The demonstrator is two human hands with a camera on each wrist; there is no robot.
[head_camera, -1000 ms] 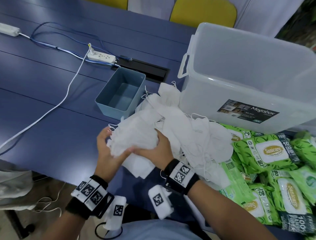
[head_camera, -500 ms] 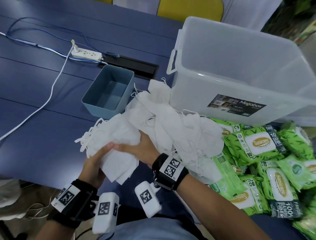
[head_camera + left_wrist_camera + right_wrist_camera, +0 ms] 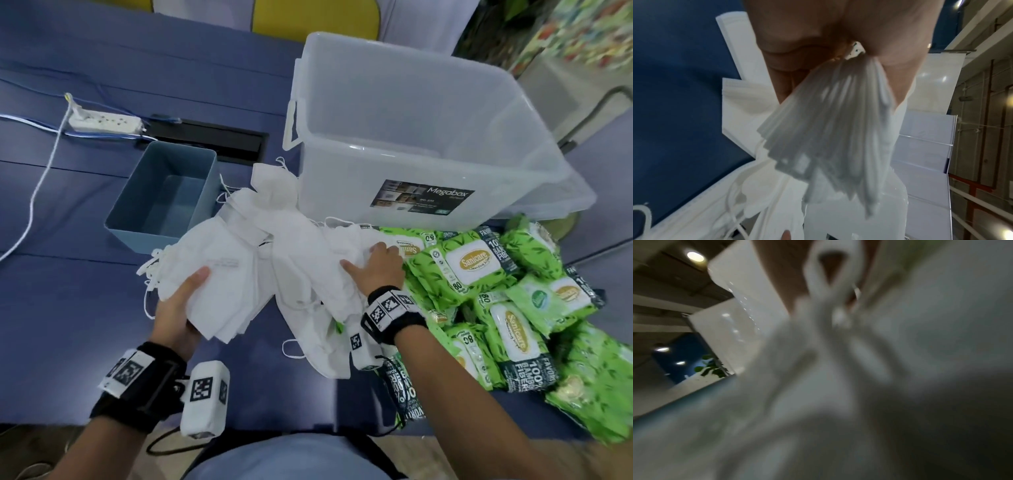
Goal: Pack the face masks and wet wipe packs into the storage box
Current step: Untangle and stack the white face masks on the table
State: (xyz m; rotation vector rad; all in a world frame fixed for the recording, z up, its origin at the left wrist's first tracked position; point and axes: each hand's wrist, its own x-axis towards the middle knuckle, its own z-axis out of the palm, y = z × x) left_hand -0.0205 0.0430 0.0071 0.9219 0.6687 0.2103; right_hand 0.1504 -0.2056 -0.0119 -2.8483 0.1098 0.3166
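Nearby, blue bin (image 3: 164,198) touches mask pile (image 3: 301,246).

The left hand (image 3: 818,40) fills the top of the view, its thumb and fingers clamped on a stack of white face masks (image 3: 828,129) that fans out downward from the grip. Left of the stack lies the blue table (image 3: 674,97). Below the stack, more masks (image 3: 760,203) with loose ear loops (image 3: 731,211) lie on the table. Right of the stack stand pale panels (image 3: 925,146).
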